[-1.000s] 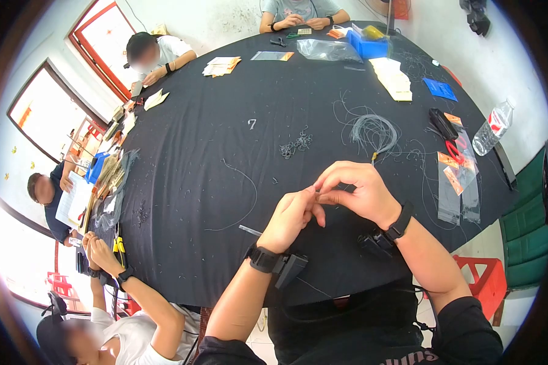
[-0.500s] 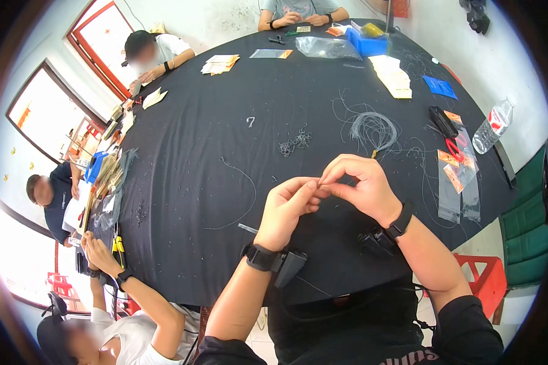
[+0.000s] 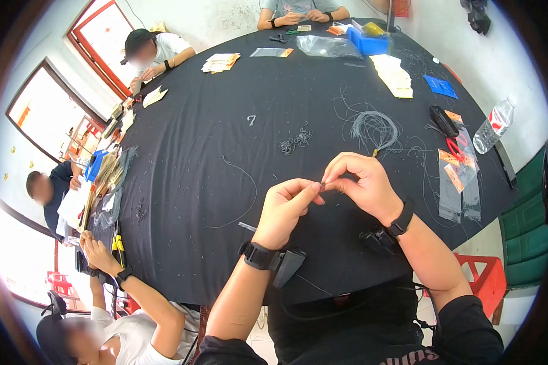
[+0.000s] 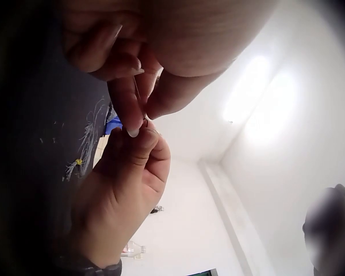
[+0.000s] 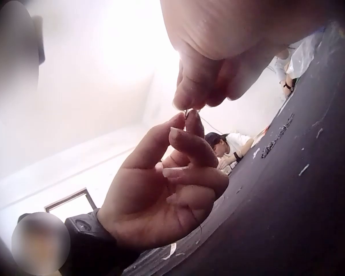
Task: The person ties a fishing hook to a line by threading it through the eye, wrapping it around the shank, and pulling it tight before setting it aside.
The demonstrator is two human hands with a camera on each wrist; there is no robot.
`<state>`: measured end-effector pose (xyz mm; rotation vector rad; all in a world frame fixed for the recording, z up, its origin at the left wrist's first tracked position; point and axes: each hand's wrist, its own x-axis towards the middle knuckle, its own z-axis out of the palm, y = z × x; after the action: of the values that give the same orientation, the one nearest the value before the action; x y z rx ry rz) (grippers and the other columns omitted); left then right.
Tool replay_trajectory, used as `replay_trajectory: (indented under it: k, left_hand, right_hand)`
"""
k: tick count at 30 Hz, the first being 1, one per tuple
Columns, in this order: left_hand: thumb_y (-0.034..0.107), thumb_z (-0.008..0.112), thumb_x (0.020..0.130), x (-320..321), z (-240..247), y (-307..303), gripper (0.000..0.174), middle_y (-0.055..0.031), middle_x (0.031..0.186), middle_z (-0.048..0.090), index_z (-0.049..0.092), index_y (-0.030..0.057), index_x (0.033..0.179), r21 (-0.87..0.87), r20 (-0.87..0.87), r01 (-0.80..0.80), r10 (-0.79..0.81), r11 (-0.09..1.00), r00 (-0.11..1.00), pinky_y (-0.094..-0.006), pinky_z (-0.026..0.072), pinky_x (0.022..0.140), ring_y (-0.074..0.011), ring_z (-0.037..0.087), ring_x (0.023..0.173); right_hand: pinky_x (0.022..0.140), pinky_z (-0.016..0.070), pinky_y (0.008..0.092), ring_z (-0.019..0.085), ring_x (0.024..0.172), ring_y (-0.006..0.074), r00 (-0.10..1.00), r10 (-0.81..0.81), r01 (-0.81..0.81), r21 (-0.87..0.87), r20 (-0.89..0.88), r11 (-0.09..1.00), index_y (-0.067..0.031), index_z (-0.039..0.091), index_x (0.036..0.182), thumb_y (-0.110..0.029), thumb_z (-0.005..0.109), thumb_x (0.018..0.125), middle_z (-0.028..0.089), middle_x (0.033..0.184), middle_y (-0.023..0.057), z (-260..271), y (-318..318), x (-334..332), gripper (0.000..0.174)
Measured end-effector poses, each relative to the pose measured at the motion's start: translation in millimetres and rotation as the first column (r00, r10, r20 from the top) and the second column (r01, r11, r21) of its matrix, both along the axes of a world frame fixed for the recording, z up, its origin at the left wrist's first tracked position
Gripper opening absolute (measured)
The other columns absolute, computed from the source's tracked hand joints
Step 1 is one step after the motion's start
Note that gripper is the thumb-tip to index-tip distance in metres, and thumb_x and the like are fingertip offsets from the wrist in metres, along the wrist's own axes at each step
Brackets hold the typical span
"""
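Both hands meet fingertip to fingertip above the black cloth. The left hand (image 3: pixel 286 208) pinches a tiny dark piece, perhaps a hook, between thumb and forefinger. From the other side the right hand (image 3: pixel 360 185) pinches at the same spot. In the left wrist view a thin line (image 4: pixel 137 89) runs along the left fingers down to the pinch, where the right hand (image 4: pixel 129 178) meets it. The right wrist view shows the small dark piece (image 5: pixel 187 113) between the left hand (image 5: pixel 172 184) and the right fingertips; its exact shape is hard to tell.
Beyond the hands lie a pile of dark hooks (image 3: pixel 296 143) and a coiled bundle of line (image 3: pixel 373 131). Plastic packets (image 3: pixel 449 204), a black case (image 3: pixel 443 122) and a bottle (image 3: pixel 494 126) stand or lie at right. Other people sit around the black table (image 3: pixel 195 152).
Over the last second the left hand has shifted slightly up, and its fingers have moved against the right fingertips. A small dark piece now shows between them.
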<state>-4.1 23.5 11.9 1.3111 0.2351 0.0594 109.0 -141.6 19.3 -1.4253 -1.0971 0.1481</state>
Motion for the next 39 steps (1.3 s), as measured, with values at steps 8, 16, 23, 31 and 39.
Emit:
replay_trajectory:
  k: [8,16,23,31,39]
  left_hand:
    - [0.018,0.069,0.091,-1,4,-4,0.016,-0.0008,0.077,0.067,0.072,0.0029,0.095,0.129,0.081,-0.044,0.033,0.991,0.996,-0.0184,0.0321,0.055,-0.0016,0.046,0.062]
    - [0.016,0.07,0.09,-1,5,-3,0.015,-0.0011,0.077,0.067,0.072,0.002,0.095,0.131,0.073,-0.061,0.051,0.99,0.996,-0.018,0.032,0.055,-0.0015,0.046,0.061]
    - [0.017,0.07,0.09,-2,6,-3,0.016,-0.0009,0.077,0.067,0.072,0.0022,0.095,0.131,0.054,-0.04,0.033,0.991,0.998,-0.0178,0.0312,0.055,-0.0012,0.045,0.061]
    - [0.018,0.07,0.09,-2,8,-2,0.017,-0.0009,0.077,0.067,0.072,0.0019,0.096,0.148,0.049,-0.02,0.013,0.989,0.999,-0.0179,0.0311,0.054,-0.0009,0.045,0.061]
    - [0.015,0.069,0.091,-3,10,3,0.017,-0.0038,0.081,0.069,0.072,-0.0003,0.097,0.155,-0.027,0.036,-0.032,0.987,0.999,-0.0205,0.0426,0.068,-0.006,0.06,0.075]
  right_hand:
    - [0.071,0.0526,0.0258,0.064,0.083,0.0139,0.997,0.04,-0.038,-0.03,0.069,0.999,-0.0017,0.063,0.083,0.002,0.072,0.082,0.066,0.091,0.007,-1,-1,4,0.01]
    - [0.078,0.0511,0.0276,0.062,0.089,0.0147,0.999,-0.001,0.004,-0.047,0.047,0.999,-0.0027,0.067,0.094,-0.002,0.076,0.079,0.064,0.096,0.0055,5,-4,6,0.017]
    - [0.073,0.0505,0.0292,0.063,0.08,0.0167,0.992,-0.011,0.017,-0.047,0.123,0.999,-0.0026,0.068,0.088,-0.002,0.077,0.076,0.065,0.088,0.0053,1,-3,8,0.015]
    - [0.072,0.05,0.0281,0.062,0.081,0.0162,0.993,0.031,-0.021,-0.089,0.117,0.996,-0.0021,0.064,0.085,-0.001,0.073,0.082,0.063,0.088,0.0054,1,-4,9,0.009]
    - [0.069,0.0487,0.0277,0.059,0.078,0.0156,0.988,0.044,-0.027,-0.111,0.149,0.993,-0.0027,0.058,0.082,0.003,0.068,0.083,0.059,0.087,0.0052,1,-4,6,0.012]
